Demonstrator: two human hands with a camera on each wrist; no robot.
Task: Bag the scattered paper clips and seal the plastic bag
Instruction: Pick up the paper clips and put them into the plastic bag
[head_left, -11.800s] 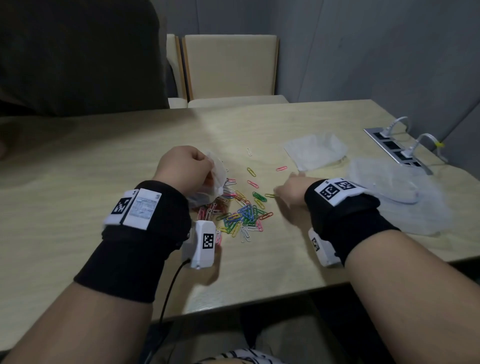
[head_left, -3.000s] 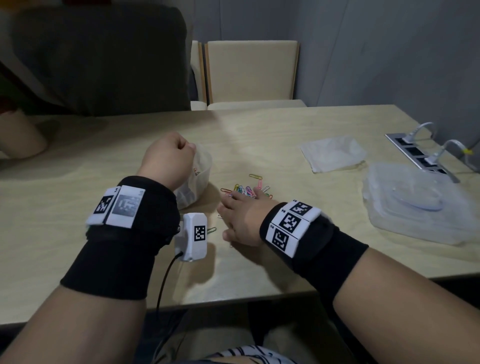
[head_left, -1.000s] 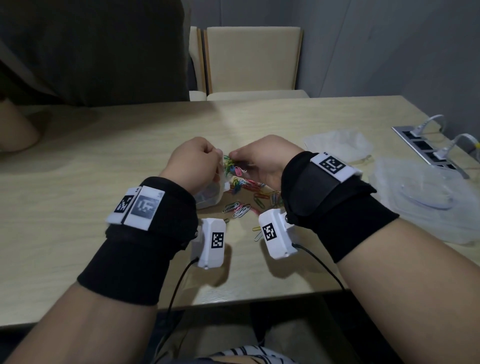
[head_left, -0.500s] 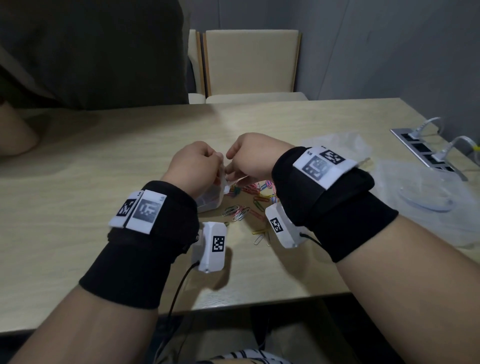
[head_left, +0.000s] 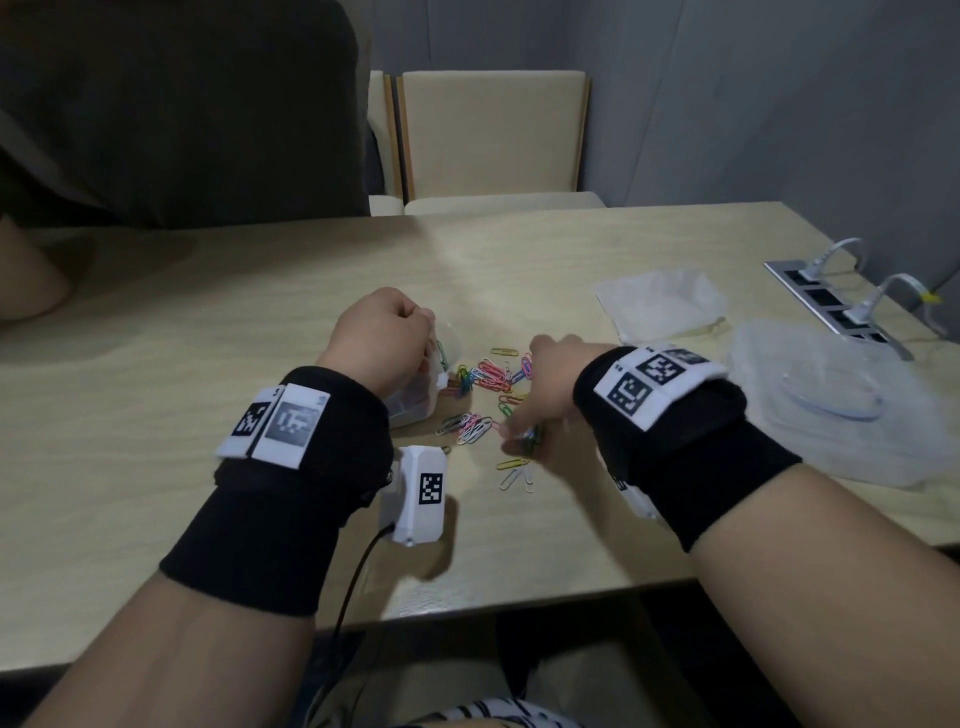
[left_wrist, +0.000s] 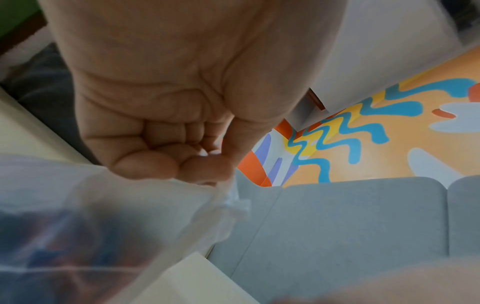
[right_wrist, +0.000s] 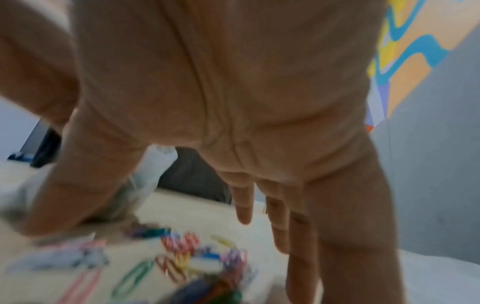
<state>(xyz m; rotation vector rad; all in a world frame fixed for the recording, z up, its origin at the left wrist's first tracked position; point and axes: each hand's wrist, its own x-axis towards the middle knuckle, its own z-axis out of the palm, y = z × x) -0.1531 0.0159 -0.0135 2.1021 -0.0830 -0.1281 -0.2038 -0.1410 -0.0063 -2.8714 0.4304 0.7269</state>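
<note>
black wristbands (head_left: 291, 467) | white marker tags (head_left: 657, 382) | white wrist camera (head_left: 418, 493), cabled

Clear plastic bag (head_left: 423, 400) held upright, mouth open, colourful paper clips (head_left: 488, 375) scattered just beside it on the table.

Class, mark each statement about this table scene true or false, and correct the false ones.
1. The left hand grips the plastic bag. True.
2. All the paper clips are already in the bag. False: many still lie loose on the table.
3. The right hand reaches down among the clips. True.
4. The bag is sealed. False: its mouth is held open beside the clips.
5. A clear plastic lid lies left of the left hand. False: it lies on the right side of the table, beyond the right hand.
</note>
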